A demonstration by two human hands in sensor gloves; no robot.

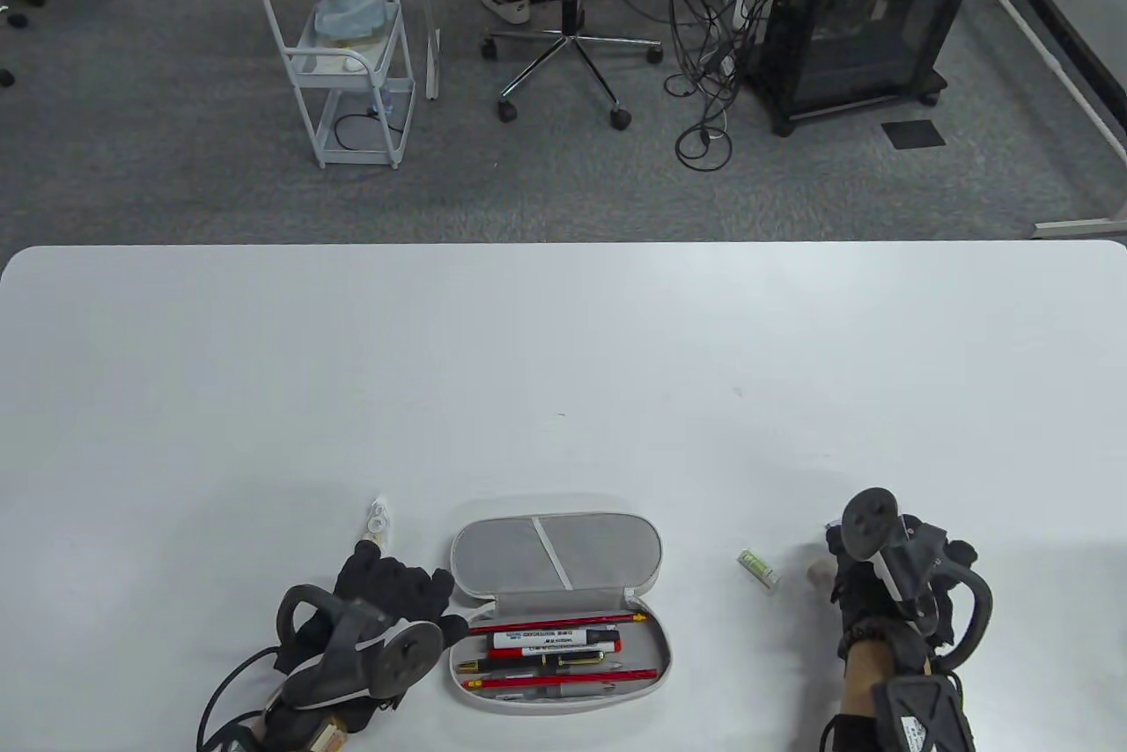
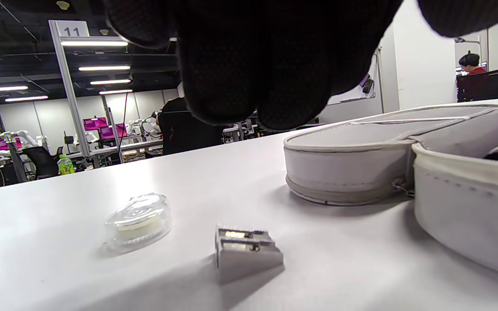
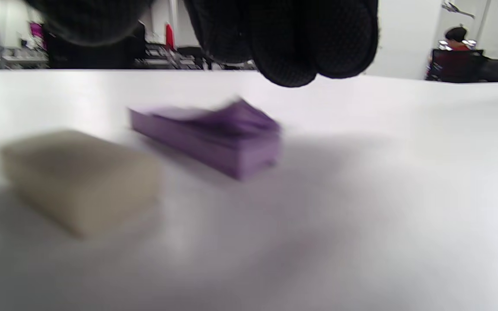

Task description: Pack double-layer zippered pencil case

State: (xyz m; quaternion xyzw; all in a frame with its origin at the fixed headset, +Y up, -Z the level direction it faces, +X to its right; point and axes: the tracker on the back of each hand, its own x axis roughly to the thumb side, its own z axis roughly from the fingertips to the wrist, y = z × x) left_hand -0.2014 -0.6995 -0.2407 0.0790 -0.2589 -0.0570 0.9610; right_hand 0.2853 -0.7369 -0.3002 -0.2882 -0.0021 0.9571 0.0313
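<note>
A white zippered pencil case [image 1: 556, 611] is seen lying open on a white table [image 1: 563, 364], close to the table's near edge. Its lid half, lined with grey mesh and crossed by a white strap, is folded back on the far side. In the near half, two red pencils [image 1: 555, 618], a red-and-white marker [image 1: 553, 639] and a dark pen [image 1: 541, 661] are laid lengthwise, side by side.

The left hand [image 1: 387, 589], in a black glove with a tracker strapped to its back, is placed just left of the case, at the case's left end. Its fingers [image 2: 270, 65] are seen from the wrist camera hanging above the table with nothing between them; whether they are straight or curled cannot be told. Below them, to the left of the case, a small metal pencil sharpener [image 2: 245, 251] is shown resting on the table, and a clear plastic correction tape dispenser [image 2: 138, 221] lies a little further left of the case.

The right hand [image 1: 889, 585], also gloved, is set well to the right of the case. Its fingers [image 3: 301, 39] are held above the table and nothing is gripped; their bend cannot be told either. Beneath them, blurred, a beige eraser [image 3: 78, 179] and a purple pad of sticky notes [image 3: 214, 140] are shown lying near each other. Between that hand and the case, a small green-and-clear item [image 1: 758, 570] lies on the table.
</note>
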